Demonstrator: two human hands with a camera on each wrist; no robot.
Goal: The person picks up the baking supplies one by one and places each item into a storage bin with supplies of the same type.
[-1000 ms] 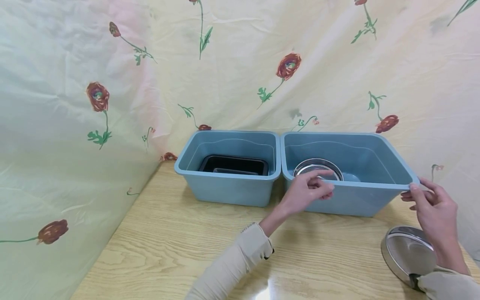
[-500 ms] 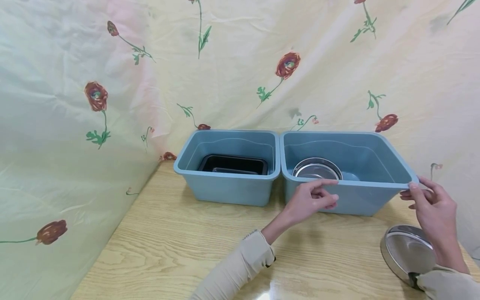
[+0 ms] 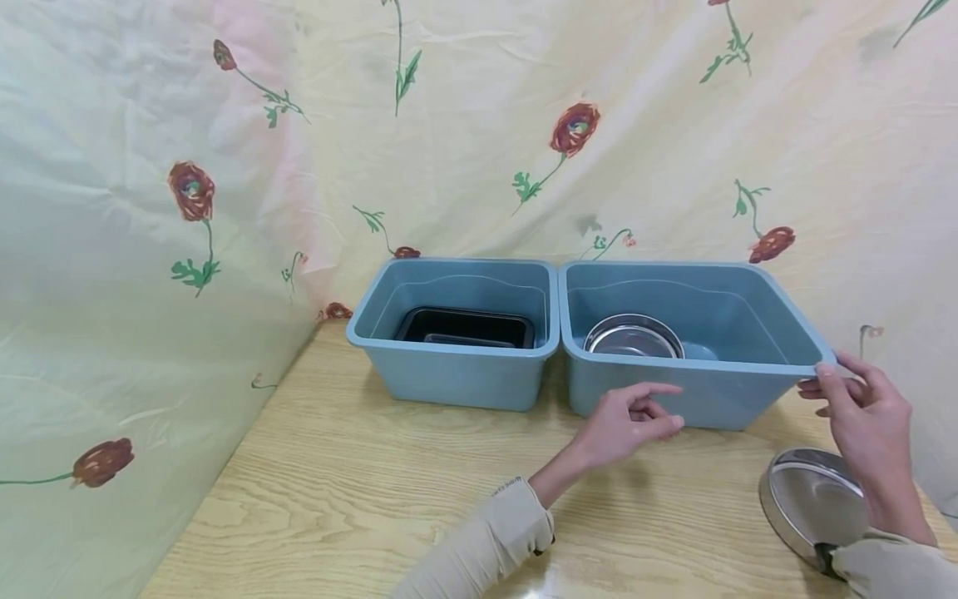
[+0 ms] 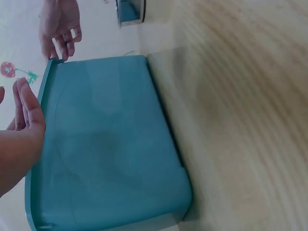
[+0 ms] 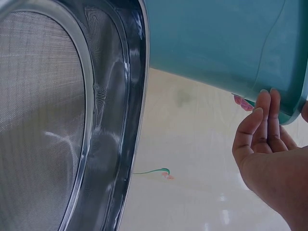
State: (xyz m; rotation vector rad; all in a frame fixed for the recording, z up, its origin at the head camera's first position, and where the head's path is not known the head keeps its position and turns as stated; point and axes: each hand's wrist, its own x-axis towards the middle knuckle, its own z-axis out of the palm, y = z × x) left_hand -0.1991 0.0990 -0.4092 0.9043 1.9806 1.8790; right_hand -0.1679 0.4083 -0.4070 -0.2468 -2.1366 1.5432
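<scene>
Two blue plastic bins stand side by side at the back of the wooden table (image 3: 359, 491). The left bin (image 3: 456, 378) holds a black tray (image 3: 467, 327). Inside the right bin (image 3: 718, 399) (image 4: 106, 144) (image 5: 221, 43) lies a steel bowl (image 3: 632, 337). My left hand (image 3: 653, 408) (image 4: 24, 115) hovers just in front of the right bin's front wall, index finger out, holding nothing. My right hand (image 3: 819, 381) (image 4: 60, 24) (image 5: 264, 130) pinches that bin's front right corner, thumb on the rim and fingers under it.
A round steel mesh strainer (image 3: 812, 507) (image 5: 57, 120) (image 4: 130, 12) lies on the table at the right, below my right wrist. A floral cloth (image 3: 479, 133) hangs behind the bins and along the left side. Bare tabletop stretches in front of the left bin.
My left hand has dropped from the right bin's front rim, down and back toward me, to in front of its wall. The right hand has kept its hold on the corner.
</scene>
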